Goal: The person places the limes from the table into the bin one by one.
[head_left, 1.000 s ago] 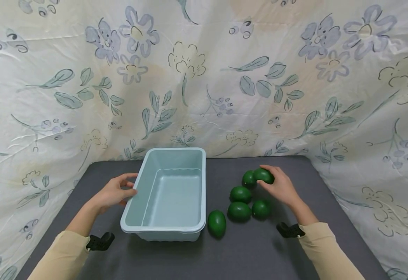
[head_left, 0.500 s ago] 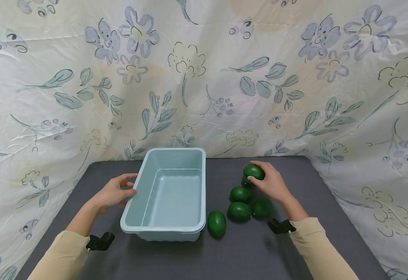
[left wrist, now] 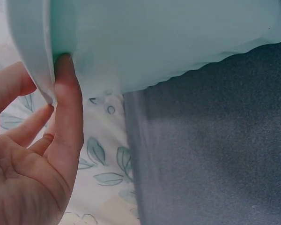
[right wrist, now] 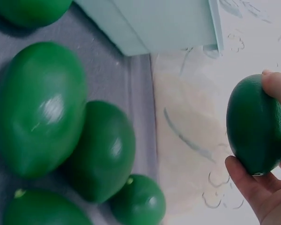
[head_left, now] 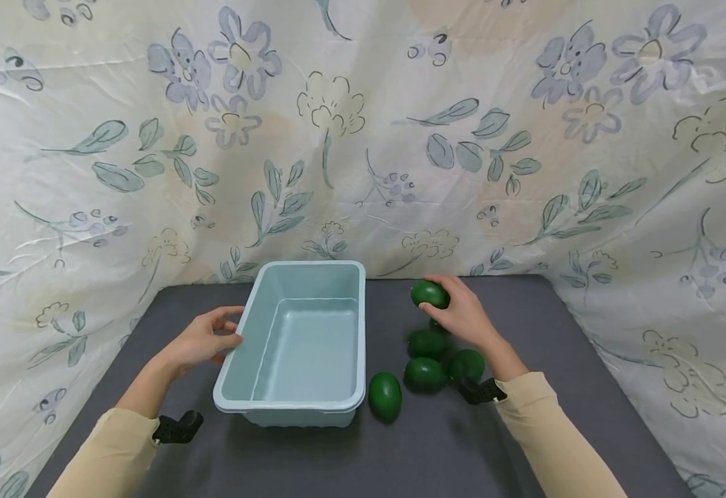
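Note:
My right hand [head_left: 467, 315] holds a smooth green oval fruit [head_left: 429, 294] between thumb and fingers, raised off the table near its far edge. In the right wrist view this held fruit [right wrist: 248, 126] stands apart from the others. My left hand [head_left: 198, 339] pinches the left rim of a pale blue-green plastic bin [head_left: 291, 407]; in the left wrist view the bin's lip [left wrist: 49, 70] passes between the fingers. Nothing lies inside the bin. Several more green fruits sit to its right, among them the nearest one [head_left: 385, 398] and one partly behind my right hand [head_left: 435, 324].
The fruits lie on a dark grey table [head_left: 413, 456], close to the bin's right wall. A flowered white cloth [head_left: 363, 138] hangs behind the table and along both sides. A black wrist strap [head_left: 176, 427] sits on each arm.
My right hand has carried the held fruit leftward and slightly up, away from the pile, toward the bin. My left hand and the bin have stayed in place.

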A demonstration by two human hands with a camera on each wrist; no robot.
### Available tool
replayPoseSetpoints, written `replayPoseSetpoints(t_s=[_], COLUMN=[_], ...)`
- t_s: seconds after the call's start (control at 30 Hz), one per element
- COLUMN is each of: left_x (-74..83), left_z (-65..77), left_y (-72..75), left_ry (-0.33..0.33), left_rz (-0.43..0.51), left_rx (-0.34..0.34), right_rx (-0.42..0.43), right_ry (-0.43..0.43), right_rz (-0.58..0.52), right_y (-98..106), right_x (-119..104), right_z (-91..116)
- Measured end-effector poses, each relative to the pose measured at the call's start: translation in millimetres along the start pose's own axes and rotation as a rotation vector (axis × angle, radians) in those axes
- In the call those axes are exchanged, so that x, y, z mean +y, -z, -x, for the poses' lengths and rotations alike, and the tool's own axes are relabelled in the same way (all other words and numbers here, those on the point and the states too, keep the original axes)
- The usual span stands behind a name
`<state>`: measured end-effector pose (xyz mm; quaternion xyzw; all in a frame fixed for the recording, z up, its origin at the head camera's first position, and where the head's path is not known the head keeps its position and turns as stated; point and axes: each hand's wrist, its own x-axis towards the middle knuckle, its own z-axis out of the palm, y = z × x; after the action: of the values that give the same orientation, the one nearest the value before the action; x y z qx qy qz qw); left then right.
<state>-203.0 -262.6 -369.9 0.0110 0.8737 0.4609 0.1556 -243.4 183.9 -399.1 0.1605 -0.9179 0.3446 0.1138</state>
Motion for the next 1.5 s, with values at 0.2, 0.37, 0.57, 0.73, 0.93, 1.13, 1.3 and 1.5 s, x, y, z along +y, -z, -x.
replayPoseSetpoints(t_s=[0.2, 0.37, 0.57, 0.73, 0.93, 1.13, 1.3, 1.5], left_x=[-1.5, -2.0, -2.1, -2.9, -0.9, -1.0, -1.8, -1.3], left_z=[-0.8, -1.6, -1.4, -0.5, 1.4, 0.8, 0.3, 0.0], left_y=[0.7, 0.5, 0.3, 0.6, -0.2, -0.8, -0.5, -0.1], left_ry=[-0.005, -0.007, -0.012, -0.018, -0.017, -0.021, -0.023, -0.024], left_rz=[0.001, -0.001, 0.022, 0.048, 0.046, 0.042, 0.040, 0.035], left_rx=[0.002, 0.005, -0.005, -0.019, -0.022, -0.020, -0.014, -0.014], right_rx=[-0.027, -0.053, -0.068, -0.065, -0.080, -0.096, -0.113, -0.145], right_ry=[0.029, 0.041, 0.057, 0.100, 0.119, 0.145, 0.163, 0.181], right_rz=[0.005, 0.001, -0.016, -0.040, -0.069, -0.091, -0.104, -0.138], right_y=[-4.4, -9.1, -12.5, -14.4, -19.8, -26.0, -32.6, -41.2], right_x=[-12.8, -24.3, -39.9, -53.6, -69.6, -84.8, -98.9, -116.1], right_z=[-12.6, -20.9, -27.0, -31.1, -37.0, -41.3, -44.9, -47.6])
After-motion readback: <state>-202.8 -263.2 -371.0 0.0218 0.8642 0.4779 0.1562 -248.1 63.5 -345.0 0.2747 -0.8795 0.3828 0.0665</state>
